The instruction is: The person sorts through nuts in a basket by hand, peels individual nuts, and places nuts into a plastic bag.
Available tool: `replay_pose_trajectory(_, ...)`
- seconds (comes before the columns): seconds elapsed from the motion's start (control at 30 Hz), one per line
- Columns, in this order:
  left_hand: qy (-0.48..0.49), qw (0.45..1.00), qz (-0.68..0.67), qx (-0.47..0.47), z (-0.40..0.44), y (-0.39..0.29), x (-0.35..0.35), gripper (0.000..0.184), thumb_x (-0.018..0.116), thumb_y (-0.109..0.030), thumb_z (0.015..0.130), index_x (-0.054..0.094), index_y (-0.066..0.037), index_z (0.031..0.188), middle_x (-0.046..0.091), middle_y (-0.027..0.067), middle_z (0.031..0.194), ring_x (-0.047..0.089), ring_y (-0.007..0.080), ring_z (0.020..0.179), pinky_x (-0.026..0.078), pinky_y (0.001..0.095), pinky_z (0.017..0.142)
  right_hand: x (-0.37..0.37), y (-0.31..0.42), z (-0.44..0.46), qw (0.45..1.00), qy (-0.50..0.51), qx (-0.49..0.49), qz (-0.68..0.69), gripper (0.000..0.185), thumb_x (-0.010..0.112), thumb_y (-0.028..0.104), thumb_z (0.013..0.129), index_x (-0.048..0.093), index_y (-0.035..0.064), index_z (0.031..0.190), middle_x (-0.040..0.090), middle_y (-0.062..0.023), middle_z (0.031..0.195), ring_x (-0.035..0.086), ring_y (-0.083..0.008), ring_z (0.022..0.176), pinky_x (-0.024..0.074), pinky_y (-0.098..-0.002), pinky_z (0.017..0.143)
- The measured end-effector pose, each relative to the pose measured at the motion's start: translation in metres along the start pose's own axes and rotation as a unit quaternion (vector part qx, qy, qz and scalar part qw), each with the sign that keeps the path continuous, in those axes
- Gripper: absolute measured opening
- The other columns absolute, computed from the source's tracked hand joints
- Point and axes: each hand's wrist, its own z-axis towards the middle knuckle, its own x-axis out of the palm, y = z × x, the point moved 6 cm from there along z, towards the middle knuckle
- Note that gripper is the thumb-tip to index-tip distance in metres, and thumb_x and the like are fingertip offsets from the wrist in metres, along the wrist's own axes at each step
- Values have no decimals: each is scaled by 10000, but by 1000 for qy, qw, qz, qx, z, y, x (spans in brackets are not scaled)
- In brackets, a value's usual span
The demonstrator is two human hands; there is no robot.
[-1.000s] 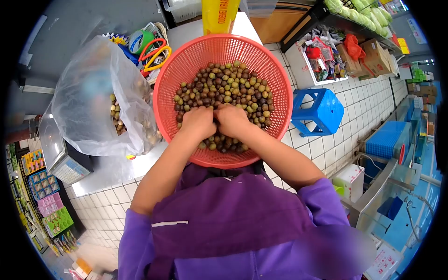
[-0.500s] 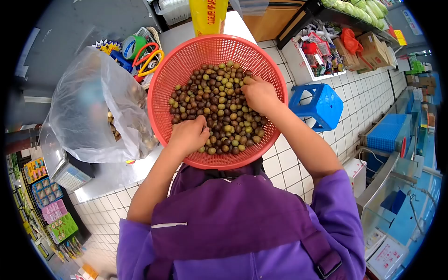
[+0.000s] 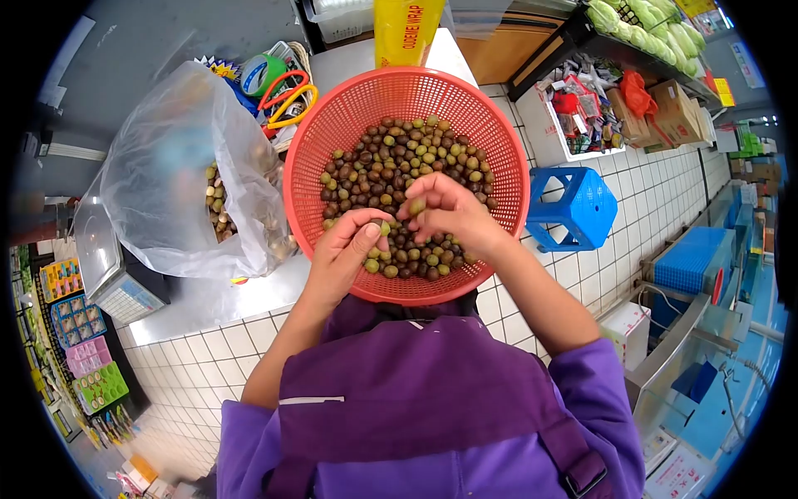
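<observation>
A red plastic mesh basket [image 3: 399, 293] holds many small round green and brown fruits [image 3: 395, 158]. Over its near half, my left hand [image 3: 341, 256] pinches a small round fruit [image 3: 384, 227] between thumb and fingers. Close on the other side, my right hand [image 3: 461, 218] has a greenish fruit [image 3: 416, 205] in its curled fingers. Both hands are raised just above the pile, fingertips almost meeting. Part of the pile is hidden beneath them.
Left of the basket, a clear plastic bag [image 3: 179, 200] with similar fruits sits on a light table [image 3: 216, 299]. Scissors [image 3: 291, 108] and green tape [image 3: 262, 75] lie behind it. A yellow wrap box [image 3: 407, 33] stands behind the basket. At right is a blue stool [image 3: 582, 208].
My hands have lifted from the fruits at either side of the pile and come together over its near part, each now with a fruit. The view has shifted slightly.
</observation>
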Motion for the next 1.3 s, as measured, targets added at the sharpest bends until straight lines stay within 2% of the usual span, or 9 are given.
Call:
replay_pose_trajectory(0.1, -21, 976, 149, 160, 0, -14, 5, 240, 524, -169, 903, 577, -16, 1080, 574, 32, 915, 518, 107, 818, 404, 211, 731, 33, 2, -12, 990, 3, 47, 131, 218, 562, 92, 838, 502, 44, 1043, 571, -49, 821, 548, -92, 663, 474, -217, 563)
replay_pose_trajectory(0.33, -34, 968, 162, 188, -9, -26, 13, 250, 532, -163, 899, 571, -13, 1095, 568, 29, 905, 512, 109, 809, 406, 218, 729, 44, -2, -17, 987, -18, 27, 160, 151, 601, 124, 835, 549, 40, 950, 550, -15, 724, 382, -28, 485, 282, -175, 422)
replay_pose_trajectory(0.4, -49, 994, -23, 92, -9, -14, 9, 260, 508, -166, 915, 548, -9, 1118, 554, 19, 888, 491, 84, 777, 394, 212, 694, 42, 0, -19, 986, -25, 19, 164, 158, 596, 112, 834, 551, 35, 965, 549, -21, 735, 363, -25, 485, 264, -173, 424)
replay_pose_trajectory(0.57, -2, 994, -90, 68, -5, -13, 9, 279, 465, -165, 935, 507, -10, 1163, 518, -10, 816, 429, 39, 702, 347, 178, 629, 20, -8, -16, 965, -183, 31, 185, 240, 516, 123, 870, 505, 31, 1091, 585, -60, 974, 503, -69, 670, 413, -203, 560)
replay_pose_trajectory(0.67, -47, 998, -48, 17, 0, -4, 5, 303, 527, -136, 896, 502, -34, 1180, 494, -19, 771, 418, 38, 676, 349, 182, 607, 11, -16, -18, 961, -134, 0, 240, 307, 459, 125, 890, 458, 29, 1181, 543, -91, 1131, 564, -130, 846, 481, -253, 713)
replay_pose_trajectory(0.83, -39, 880, 411, 232, -2, -36, 36, 384, 671, -70, 726, 560, -62, 1094, 518, 52, 788, 494, 177, 655, 410, 271, 602, 35, 2, -22, 947, -19, -61, 316, 468, 403, 43, 849, 345, 6, 1312, 353, -111, 1366, 410, -257, 1221, 349, -346, 994)
replay_pose_trajectory(1.0, -51, 851, 433, 295, -3, -35, 43, 351, 647, -53, 748, 552, -36, 1086, 543, 73, 845, 521, 187, 735, 423, 280, 661, 51, 18, -29, 952, -8, -107, 287, 535, 413, 85, 872, 249, 25, 1378, 272, -106, 1419, 363, -260, 1260, 313, -337, 1009)
replay_pose_trajectory(1.2, -18, 919, 290, 268, -13, -53, 41, 264, 603, -75, 811, 547, -24, 1063, 566, 97, 855, 550, 222, 739, 435, 292, 650, 46, 29, -39, 974, -26, -139, 175, 460, 456, 76, 881, 345, 20, 1324, 335, -126, 1386, 454, -248, 1189, 394, -345, 955)
replay_pose_trajectory(1.3, -17, 930, 256, 262, -15, -56, 36, 239, 595, -103, 836, 551, -15, 1054, 557, 80, 820, 513, 181, 700, 413, 273, 624, 45, 39, -49, 973, -70, -218, -13, 300, 577, 25, 837, 550, 5, 1135, 550, -63, 1076, 547, -124, 979, 448, -260, 849)
